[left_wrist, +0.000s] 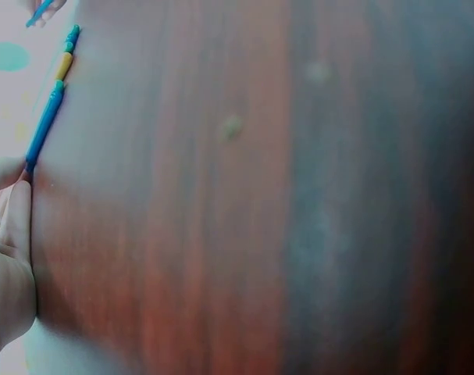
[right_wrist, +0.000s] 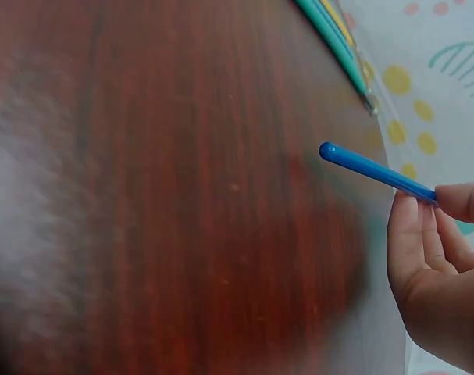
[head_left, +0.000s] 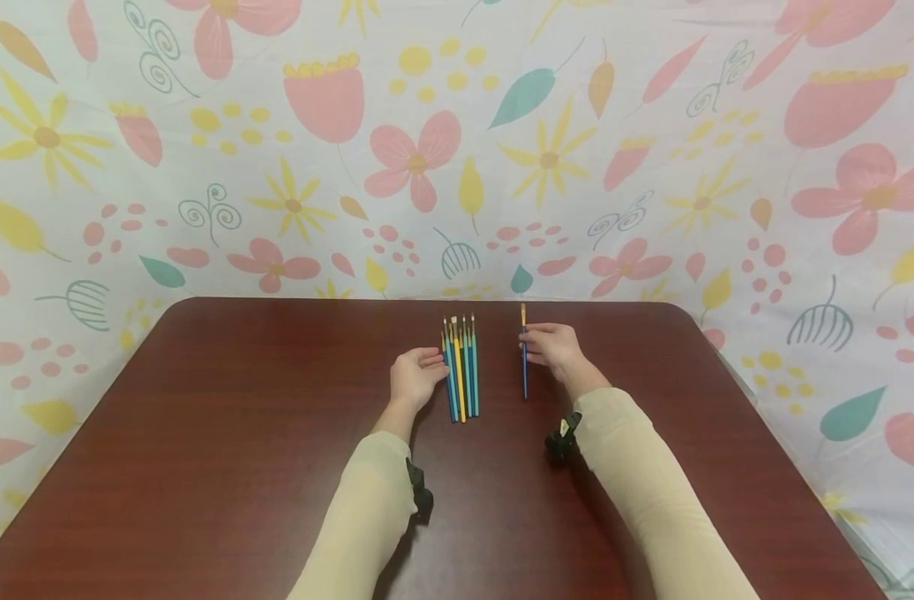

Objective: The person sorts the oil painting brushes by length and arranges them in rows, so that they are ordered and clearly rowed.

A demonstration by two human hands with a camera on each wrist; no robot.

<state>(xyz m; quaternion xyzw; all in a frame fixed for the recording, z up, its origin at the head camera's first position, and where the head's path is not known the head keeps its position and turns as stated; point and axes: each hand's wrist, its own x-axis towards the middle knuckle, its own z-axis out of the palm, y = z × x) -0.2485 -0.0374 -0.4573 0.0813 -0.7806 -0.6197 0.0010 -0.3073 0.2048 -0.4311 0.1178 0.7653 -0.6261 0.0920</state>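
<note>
A row of several paintbrushes (head_left: 475, 375) lies on the table, bristles pointing to the far side. Most handles are blue or teal, and one yellow-handled paintbrush (head_left: 459, 379) lies among them. My left hand (head_left: 415, 379) is at the row's left side, its fingertips touching the outermost blue handle (left_wrist: 45, 129). To the right of the row, my right hand (head_left: 556, 348) pinches a single blue paintbrush (head_left: 525, 371) between thumb and fingers, bristles pointing away from me. In the right wrist view, the rounded handle end (right_wrist: 354, 162) of that paintbrush sticks out from the fingers.
The dark reddish-brown table (head_left: 239, 467) has rounded far corners. Behind it hangs a white cloth (head_left: 427, 100) printed with flowers and leaves. A dark device is strapped at each wrist, over cream sleeves (head_left: 651, 475).
</note>
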